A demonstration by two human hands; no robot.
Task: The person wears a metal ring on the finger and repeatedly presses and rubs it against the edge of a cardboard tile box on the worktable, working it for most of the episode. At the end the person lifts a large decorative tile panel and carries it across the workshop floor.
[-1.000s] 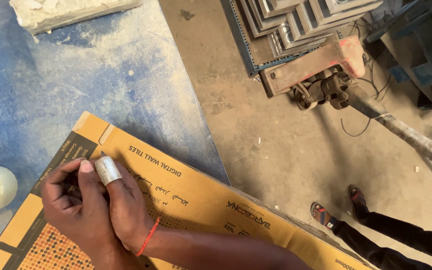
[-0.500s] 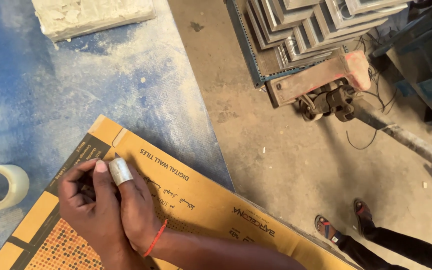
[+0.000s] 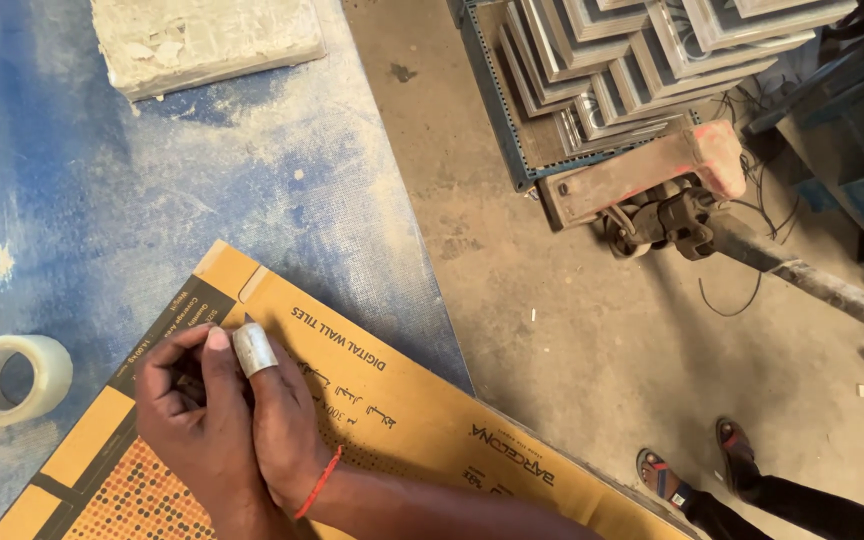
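Both hands bunched together on the flat yellow-orange cardboard box, near the surface's right edge.
At the left edge sits a clear roll of packing tape. Then the left hand, grip curled tight, pressed against the right hand with its silvery-taped finger; what they pinch, I cannot tell. A grey plaster-caked slab lies at the far edge.

Bright, even daylight; sharp; soft shadows
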